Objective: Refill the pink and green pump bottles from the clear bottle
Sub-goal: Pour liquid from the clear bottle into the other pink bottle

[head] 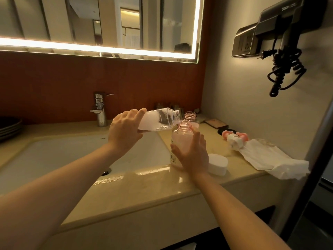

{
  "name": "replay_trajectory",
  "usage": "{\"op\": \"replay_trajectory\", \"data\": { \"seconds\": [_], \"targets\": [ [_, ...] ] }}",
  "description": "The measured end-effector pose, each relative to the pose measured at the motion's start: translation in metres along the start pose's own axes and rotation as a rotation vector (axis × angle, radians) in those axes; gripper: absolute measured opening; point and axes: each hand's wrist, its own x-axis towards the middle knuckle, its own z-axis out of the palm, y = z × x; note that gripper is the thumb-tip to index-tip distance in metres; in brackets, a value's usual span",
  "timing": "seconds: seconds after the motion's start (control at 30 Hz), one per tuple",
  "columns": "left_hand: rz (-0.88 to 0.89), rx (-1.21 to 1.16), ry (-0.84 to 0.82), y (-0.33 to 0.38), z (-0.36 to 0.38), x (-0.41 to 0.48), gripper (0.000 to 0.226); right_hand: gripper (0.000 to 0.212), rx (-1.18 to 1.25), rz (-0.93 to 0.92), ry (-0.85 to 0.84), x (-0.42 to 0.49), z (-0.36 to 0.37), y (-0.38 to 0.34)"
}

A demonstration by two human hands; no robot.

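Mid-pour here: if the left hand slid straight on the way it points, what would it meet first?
The left hand carries the tilted clear plastic bottle, so its mouth would first meet the threaded neck of the pink translucent bottle gripped by the right hand; depth is unclear, though.

The clear bottle (158,120), uncapped and white-labelled, lies tipped almost level in the left hand (124,130), which grips its base end. A little clear liquid pools along its lower side, and its mouth rests at the pink bottle's (180,141) open threaded neck. The pink bottle stands upright on the counter (144,188), and the right hand (192,152) holds its lower half. Just beyond that hand's fingertips stands a second bottle (190,117), also open-necked. Two pump heads (234,139) lie well right of the hand.
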Motion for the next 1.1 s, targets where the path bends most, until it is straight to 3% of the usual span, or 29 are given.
{"op": "replay_trajectory", "data": {
  "seconds": [1.1],
  "targets": [
    [0.148, 0.164, 0.073, -0.009, -0.001, 0.026, 0.077, 0.083, -0.028, -0.011, 0.005, 0.001, 0.001, 0.002]
  ]
}}
